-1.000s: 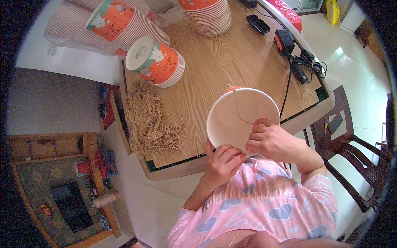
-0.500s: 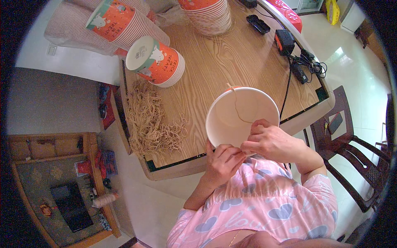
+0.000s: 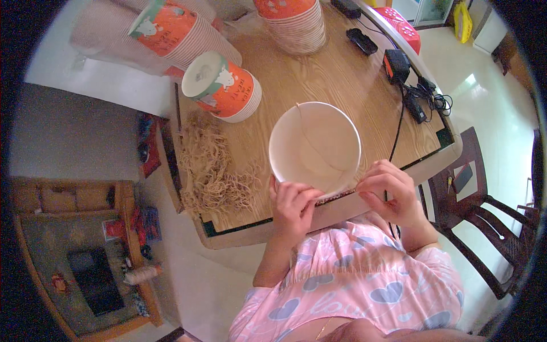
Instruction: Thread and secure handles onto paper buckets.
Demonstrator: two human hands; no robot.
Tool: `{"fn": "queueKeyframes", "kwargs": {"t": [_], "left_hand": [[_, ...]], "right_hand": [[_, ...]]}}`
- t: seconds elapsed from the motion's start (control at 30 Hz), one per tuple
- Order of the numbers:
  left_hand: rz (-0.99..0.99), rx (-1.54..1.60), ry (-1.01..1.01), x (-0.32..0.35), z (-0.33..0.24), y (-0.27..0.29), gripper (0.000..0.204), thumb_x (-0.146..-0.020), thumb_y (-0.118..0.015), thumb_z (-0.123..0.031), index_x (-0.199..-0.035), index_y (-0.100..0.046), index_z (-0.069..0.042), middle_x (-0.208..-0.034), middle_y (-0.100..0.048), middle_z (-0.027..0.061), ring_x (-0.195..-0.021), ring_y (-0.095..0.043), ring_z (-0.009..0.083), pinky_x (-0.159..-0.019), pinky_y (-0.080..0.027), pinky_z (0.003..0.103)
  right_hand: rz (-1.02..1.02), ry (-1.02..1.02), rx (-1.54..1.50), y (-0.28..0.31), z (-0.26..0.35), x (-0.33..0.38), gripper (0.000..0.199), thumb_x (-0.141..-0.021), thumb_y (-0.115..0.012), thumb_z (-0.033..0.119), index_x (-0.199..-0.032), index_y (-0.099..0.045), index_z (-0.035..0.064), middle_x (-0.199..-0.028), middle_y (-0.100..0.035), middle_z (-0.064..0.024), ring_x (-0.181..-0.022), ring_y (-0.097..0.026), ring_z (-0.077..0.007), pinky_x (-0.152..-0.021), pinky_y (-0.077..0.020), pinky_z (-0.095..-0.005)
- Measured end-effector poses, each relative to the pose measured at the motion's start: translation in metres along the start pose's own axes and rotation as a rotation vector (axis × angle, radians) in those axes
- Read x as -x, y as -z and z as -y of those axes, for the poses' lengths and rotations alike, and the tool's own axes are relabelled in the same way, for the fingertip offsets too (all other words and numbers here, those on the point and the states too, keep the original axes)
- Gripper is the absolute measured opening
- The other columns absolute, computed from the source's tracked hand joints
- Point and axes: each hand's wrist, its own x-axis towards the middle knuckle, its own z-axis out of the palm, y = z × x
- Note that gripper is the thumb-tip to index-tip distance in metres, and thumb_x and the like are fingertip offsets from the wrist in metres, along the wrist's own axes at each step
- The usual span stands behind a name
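A white-lined paper bucket [image 3: 315, 142] is tilted with its mouth toward me at the table's near edge. My left hand [image 3: 293, 208] grips its near rim, thumb on the left side and fingers wrapped over the edge. A thin tan string [image 3: 308, 137] crosses the far rim and runs down the inside toward the lower right wall. Just right of the bucket, my right hand [image 3: 390, 191] is closed in a pinch close to the rim. Whatever lies between those fingertips is too small to make out. A heap of tan strings [image 3: 211, 171] lies left of the bucket.
Orange printed paper buckets stand in a short stack [image 3: 231, 94], a long leaning stack [image 3: 182, 37] and an upright stack [image 3: 293, 25]. A black-and-orange charger [image 3: 396, 65] with tangled cables sits at the right. A dark wooden chair [image 3: 473, 199] stands beside the table [image 3: 296, 74].
My right hand has come out from the bucket's near rim to its right side. The bucket has shifted left and slightly away from me, still in my left hand.
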Motion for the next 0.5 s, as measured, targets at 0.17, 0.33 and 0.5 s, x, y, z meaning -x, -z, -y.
{"fn": "queueKeyframes", "kwargs": {"t": [0.17, 0.33, 0.5], "left_hand": [[-0.002, -0.028, -0.013, -0.023, -0.007, 0.006, 0.016, -0.073, -0.064, -0.008, -0.087, -0.063, -0.015, -0.085, -0.056, -0.0003, -0.088, -0.053, 0.0202, -0.098, -0.025, 0.053], [0.002, -0.265, -0.042, -0.033, -0.018, 0.005, 0.016, -0.075, -0.063, -0.009, -0.089, -0.062, -0.017, -0.084, -0.055, -0.0022, -0.088, -0.054, 0.0178, -0.103, -0.017, 0.06], [0.05, -0.267, -0.043, -0.036, -0.014, 0.004, 0.017, -0.076, -0.063, -0.009, -0.091, -0.062, -0.017, -0.084, -0.055, -0.0022, -0.086, -0.056, 0.0167, -0.104, -0.011, 0.062]], "right_hand": [[0.002, -0.353, -0.217, -0.041, -0.018, 0.015, 0.012, -0.077, -0.065, 0.003, -0.087, -0.06, -0.0014, -0.079, -0.061, -0.0097, -0.073, -0.058, -0.0171, -0.067, -0.0455, -0.0275], [-0.052, -0.514, -0.324, -0.068, -0.031, 0.014, 0.017, -0.079, -0.067, 0.011, -0.091, -0.063, -0.0004, -0.078, -0.063, -0.0079, -0.073, -0.058, -0.0139, -0.066, -0.0464, -0.0277], [-0.006, -0.656, -0.38, -0.076, -0.038, 0.014, 0.017, -0.083, -0.062, 0.013, -0.093, -0.065, -0.0005, -0.078, -0.065, -0.0063, -0.073, -0.057, -0.0105, -0.067, -0.0462, -0.0266]]}}
